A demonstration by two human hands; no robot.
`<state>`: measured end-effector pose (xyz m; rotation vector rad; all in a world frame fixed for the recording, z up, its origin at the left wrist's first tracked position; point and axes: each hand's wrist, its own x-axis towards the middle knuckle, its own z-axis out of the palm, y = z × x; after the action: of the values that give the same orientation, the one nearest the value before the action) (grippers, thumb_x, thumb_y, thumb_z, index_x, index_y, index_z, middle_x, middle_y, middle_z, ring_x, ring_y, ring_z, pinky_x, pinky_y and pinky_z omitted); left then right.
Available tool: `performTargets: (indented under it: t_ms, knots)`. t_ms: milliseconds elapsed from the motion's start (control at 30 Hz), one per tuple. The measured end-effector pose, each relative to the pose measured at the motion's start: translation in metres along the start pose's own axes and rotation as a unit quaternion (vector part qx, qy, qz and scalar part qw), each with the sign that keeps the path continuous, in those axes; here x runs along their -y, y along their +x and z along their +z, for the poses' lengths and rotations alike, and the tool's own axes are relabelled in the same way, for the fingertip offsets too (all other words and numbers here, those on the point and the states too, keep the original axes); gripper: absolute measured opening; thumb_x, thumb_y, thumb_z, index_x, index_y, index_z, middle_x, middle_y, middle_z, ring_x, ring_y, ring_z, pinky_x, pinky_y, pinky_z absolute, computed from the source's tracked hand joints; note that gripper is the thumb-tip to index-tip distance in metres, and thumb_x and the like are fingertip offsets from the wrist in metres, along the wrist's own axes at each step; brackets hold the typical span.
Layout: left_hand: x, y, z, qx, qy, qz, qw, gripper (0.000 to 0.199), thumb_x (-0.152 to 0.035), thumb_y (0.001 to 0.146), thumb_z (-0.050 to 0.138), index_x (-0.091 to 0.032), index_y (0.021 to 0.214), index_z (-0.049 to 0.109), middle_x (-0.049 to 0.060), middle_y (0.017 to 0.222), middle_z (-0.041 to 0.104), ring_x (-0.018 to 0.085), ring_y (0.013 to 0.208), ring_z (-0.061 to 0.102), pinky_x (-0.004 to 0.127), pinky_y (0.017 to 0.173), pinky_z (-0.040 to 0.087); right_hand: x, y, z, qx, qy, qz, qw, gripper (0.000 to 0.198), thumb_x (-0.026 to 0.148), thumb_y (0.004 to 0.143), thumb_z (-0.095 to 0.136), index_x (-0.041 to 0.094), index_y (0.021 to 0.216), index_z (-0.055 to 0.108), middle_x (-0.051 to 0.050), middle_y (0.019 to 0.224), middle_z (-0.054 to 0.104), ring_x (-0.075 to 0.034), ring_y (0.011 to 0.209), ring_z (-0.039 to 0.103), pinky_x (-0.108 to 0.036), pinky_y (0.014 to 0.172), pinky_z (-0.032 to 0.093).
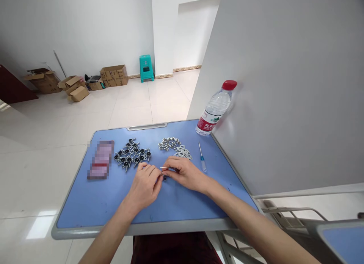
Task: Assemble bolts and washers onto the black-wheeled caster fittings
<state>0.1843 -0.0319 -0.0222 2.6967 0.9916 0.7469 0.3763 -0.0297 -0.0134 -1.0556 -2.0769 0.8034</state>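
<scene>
My left hand (146,182) and my right hand (184,173) meet over the blue desk (85,207), fingertips almost touching. Each has its fingers pinched together. A thin, light metal pin (164,167) sticks out to the left from the fingers of my right hand. Beneath the fingertips shows a small dark fitting (165,178), mostly covered; what my left fingers pinch is hidden. Just past the hands lie a pile of black-centred metal fittings with threaded stems (129,154), a fan of teardrop-shaped metal pieces (168,143) and several flat metal plates (183,153).
A screwdriver (202,157) with a blue and clear handle lies right of the plates. The red-capped water bottle (212,112) stands at the far right corner, beside a grey partition (284,104). A blurred purple item (101,159) is on the left. Cardboard boxes (113,76) and a teal stool (146,68) stand beyond.
</scene>
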Motion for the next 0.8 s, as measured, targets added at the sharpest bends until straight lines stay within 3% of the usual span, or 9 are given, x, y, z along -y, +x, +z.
performTargets:
  t_ms: [100, 200, 333, 500, 800]
  knots:
    - [0.001, -0.001, 0.002, -0.011, -0.022, -0.013, 1.000, 0.022, -0.016, 0.095, 0.037, -0.020, 0.078, 0.051, 0.001, 0.073, 0.060, 0.016, 0.067, 0.052, 0.035, 0.078, 0.038, 0.000, 0.000, -0.010, 0.028, 0.009, 0.021, 0.999, 0.017, 0.023, 0.090, 0.057, 0.018, 0.076, 0.065, -0.001, 0.075, 0.061, -0.014, 0.068, 0.054, -0.026, 0.065, 0.040]
    - [0.003, -0.003, 0.000, -0.025, -0.067, -0.045, 0.996, 0.022, -0.018, 0.096, 0.038, -0.020, 0.080, 0.053, 0.000, 0.074, 0.061, 0.015, 0.067, 0.054, 0.034, 0.079, 0.039, -0.004, -0.001, -0.019, 0.062, 0.055, 0.088, 0.993, 0.015, 0.020, 0.086, 0.059, 0.018, 0.073, 0.066, 0.000, 0.073, 0.061, -0.015, 0.070, 0.055, -0.026, 0.066, 0.041]
    - [0.007, -0.006, -0.001, -0.020, -0.093, -0.084, 0.992, 0.010, -0.021, 0.092, 0.049, -0.022, 0.098, 0.057, 0.003, 0.094, 0.065, 0.020, 0.089, 0.058, 0.037, 0.085, 0.040, -0.018, -0.003, -0.025, 0.100, 0.116, 0.154, 0.976, 0.010, 0.022, 0.080, 0.061, 0.017, 0.074, 0.068, 0.000, 0.074, 0.063, -0.016, 0.073, 0.056, -0.026, 0.069, 0.043]
    - [0.011, -0.007, 0.006, 0.046, -0.081, -0.087, 0.992, 0.022, -0.013, 0.087, 0.054, -0.023, 0.106, 0.058, 0.004, 0.106, 0.063, 0.022, 0.099, 0.056, 0.039, 0.088, 0.041, -0.027, -0.002, -0.022, 0.112, 0.110, 0.157, 0.975, 0.011, 0.024, 0.078, 0.062, 0.017, 0.072, 0.068, 0.000, 0.074, 0.064, -0.016, 0.072, 0.057, -0.025, 0.069, 0.043]
    - [0.016, -0.006, 0.012, 0.060, -0.077, -0.075, 0.992, 0.024, -0.010, 0.090, 0.051, -0.024, 0.107, 0.060, 0.004, 0.105, 0.064, 0.022, 0.097, 0.056, 0.038, 0.086, 0.042, -0.023, 0.003, -0.012, 0.114, 0.048, 0.138, 0.983, 0.014, 0.017, 0.081, 0.057, 0.017, 0.072, 0.068, 0.001, 0.069, 0.062, -0.014, 0.069, 0.054, -0.024, 0.065, 0.040]
